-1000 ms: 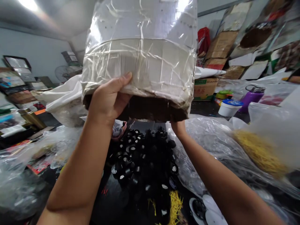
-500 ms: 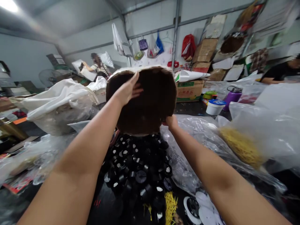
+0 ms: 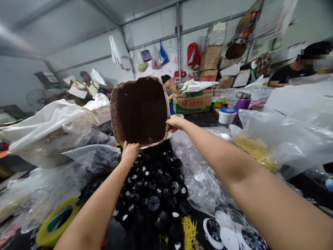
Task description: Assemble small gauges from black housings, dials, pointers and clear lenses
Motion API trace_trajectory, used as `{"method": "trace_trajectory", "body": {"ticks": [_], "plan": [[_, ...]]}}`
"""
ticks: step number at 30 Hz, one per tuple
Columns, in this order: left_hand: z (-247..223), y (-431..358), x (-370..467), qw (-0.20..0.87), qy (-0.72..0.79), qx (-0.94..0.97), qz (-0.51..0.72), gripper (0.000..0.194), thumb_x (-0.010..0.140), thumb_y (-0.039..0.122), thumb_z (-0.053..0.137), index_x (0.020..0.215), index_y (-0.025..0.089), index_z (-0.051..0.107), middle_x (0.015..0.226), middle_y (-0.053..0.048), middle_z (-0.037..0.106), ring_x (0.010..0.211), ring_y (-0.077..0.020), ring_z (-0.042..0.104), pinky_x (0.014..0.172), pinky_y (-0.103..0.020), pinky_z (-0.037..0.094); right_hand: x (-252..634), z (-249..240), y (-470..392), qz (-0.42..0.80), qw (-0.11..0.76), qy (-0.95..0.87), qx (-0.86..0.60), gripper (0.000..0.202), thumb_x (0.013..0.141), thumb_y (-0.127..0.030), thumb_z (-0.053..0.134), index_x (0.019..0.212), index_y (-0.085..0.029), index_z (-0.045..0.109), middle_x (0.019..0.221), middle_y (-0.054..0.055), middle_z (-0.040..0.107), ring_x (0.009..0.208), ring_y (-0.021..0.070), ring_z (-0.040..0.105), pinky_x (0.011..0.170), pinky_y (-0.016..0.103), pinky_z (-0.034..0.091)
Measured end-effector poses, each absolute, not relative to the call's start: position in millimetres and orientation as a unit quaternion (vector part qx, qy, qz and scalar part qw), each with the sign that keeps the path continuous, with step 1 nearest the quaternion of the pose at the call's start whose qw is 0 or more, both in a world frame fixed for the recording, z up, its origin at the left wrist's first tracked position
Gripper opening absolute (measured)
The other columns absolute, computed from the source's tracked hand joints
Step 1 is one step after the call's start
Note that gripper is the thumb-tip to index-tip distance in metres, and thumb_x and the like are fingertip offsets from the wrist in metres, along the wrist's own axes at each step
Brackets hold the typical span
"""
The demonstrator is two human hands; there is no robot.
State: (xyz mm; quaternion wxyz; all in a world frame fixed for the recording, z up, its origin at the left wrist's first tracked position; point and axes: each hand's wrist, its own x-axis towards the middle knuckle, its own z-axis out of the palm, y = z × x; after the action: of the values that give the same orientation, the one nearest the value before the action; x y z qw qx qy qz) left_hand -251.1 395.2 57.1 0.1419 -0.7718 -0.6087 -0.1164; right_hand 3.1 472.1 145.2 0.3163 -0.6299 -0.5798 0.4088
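A brown cardboard box (image 3: 142, 107) is tipped on its side above the table with its dark opening facing me. No contents can be made out inside it. My left hand (image 3: 129, 152) grips its lower rim, with the thumb and fingers at the edge. On the right side of the rim, my right hand (image 3: 177, 123) is closed around the edge, its fingertips partly hidden. Below and in front of the box spreads a heap of small black round plastic parts (image 3: 156, 187), some with white pieces on them.
Clear plastic bags (image 3: 197, 173) lie right of the heap, beside white discs (image 3: 229, 238) and yellow strips (image 3: 189, 231). A yellow tape roll (image 3: 56, 222) sits at lower left. Behind stand a printed carton (image 3: 192, 102), a white tub (image 3: 227, 116) and a purple bottle (image 3: 243, 104). Several people sit farther back.
My left hand has gone from the box's upper part down to its lower rim. The box has turned, showing more of its inside. My right hand stays on its right edge.
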Motion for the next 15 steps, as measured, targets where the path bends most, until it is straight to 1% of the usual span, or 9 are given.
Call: {"method": "trace_trajectory", "body": {"ticks": [2, 4, 7, 11, 13, 15], "plan": [[70.4, 393.0, -252.2, 0.172, -0.598, -0.772, -0.127, 0.025, 0.09, 0.035, 0.053, 0.105, 0.017, 0.063, 0.11, -0.007, 0.065, 0.104, -0.0218, 0.06, 0.099, -0.05, 0.04, 5.3, 151.5, 472.2, 0.384, 0.319, -0.592, -0.633, 0.032, 0.091, -0.033, 0.057, 0.117, -0.015, 0.056, 0.115, 0.009, 0.06, 0.095, 0.0199, 0.062, 0.08, 0.04, 0.054], [86.7, 385.8, -250.6, 0.201, -0.585, -0.773, -0.142, 0.022, 0.091, 0.029, 0.048, 0.099, 0.018, 0.065, 0.097, -0.006, 0.07, 0.098, -0.0213, 0.062, 0.104, -0.05, 0.033, 9.2, 157.5, 472.5, 0.349, 0.335, -0.603, -0.634, 0.032, 0.091, -0.034, 0.057, 0.117, -0.014, 0.056, 0.114, 0.009, 0.06, 0.095, 0.02, 0.062, 0.08, 0.04, 0.054], [112.1, 370.6, -246.3, 0.233, -0.568, -0.771, -0.169, 0.027, 0.088, 0.02, 0.041, 0.095, 0.022, 0.067, 0.085, -0.005, 0.072, 0.091, -0.0218, 0.064, 0.11, -0.047, 0.024, 14.6, 167.0, 471.2, 0.293, 0.368, -0.62, -0.628, 0.032, 0.091, -0.035, 0.056, 0.115, -0.014, 0.057, 0.112, 0.008, 0.061, 0.093, 0.0194, 0.062, 0.079, 0.039, 0.054], [136.8, 350.9, -245.4, 0.239, -0.559, -0.77, -0.195, 0.028, 0.087, 0.023, 0.039, 0.093, 0.023, 0.067, 0.08, -0.004, 0.072, 0.086, -0.0224, 0.066, 0.107, -0.045, 0.028, 14.8, 180.8, 460.8, 0.23, 0.405, -0.642, -0.609, 0.028, 0.091, -0.035, 0.055, 0.108, -0.013, 0.06, 0.103, 0.007, 0.064, 0.085, 0.0167, 0.064, 0.074, 0.035, 0.054], [144.6, 341.2, -247.6, 0.232, -0.553, -0.774, -0.202, 0.028, 0.087, 0.025, 0.04, 0.091, 0.023, 0.067, 0.077, -0.003, 0.072, 0.083, -0.022, 0.066, 0.107, -0.045, 0.029, 13.7, 186.5, 452.6, 0.196, 0.425, -0.651, -0.597, 0.025, 0.092, -0.031, 0.053, 0.101, -0.01, 0.062, 0.097, 0.008, 0.066, 0.083, 0.017, 0.064, 0.073, 0.033, 0.053], [151.6, 331.6, -249.9, 0.227, -0.547, -0.777, -0.213, 0.028, 0.087, 0.027, 0.041, 0.091, 0.023, 0.068, 0.076, -0.003, 0.072, 0.082, -0.0219, 0.066, 0.107, -0.045, 0.029, 13.2, 190.7, 444.6, 0.164, 0.442, -0.659, -0.586, 0.023, 0.092, -0.025, 0.051, 0.092, -0.007, 0.065, 0.091, 0.012, 0.068, 0.085, 0.0191, 0.065, 0.075, 0.03, 0.051]]}}
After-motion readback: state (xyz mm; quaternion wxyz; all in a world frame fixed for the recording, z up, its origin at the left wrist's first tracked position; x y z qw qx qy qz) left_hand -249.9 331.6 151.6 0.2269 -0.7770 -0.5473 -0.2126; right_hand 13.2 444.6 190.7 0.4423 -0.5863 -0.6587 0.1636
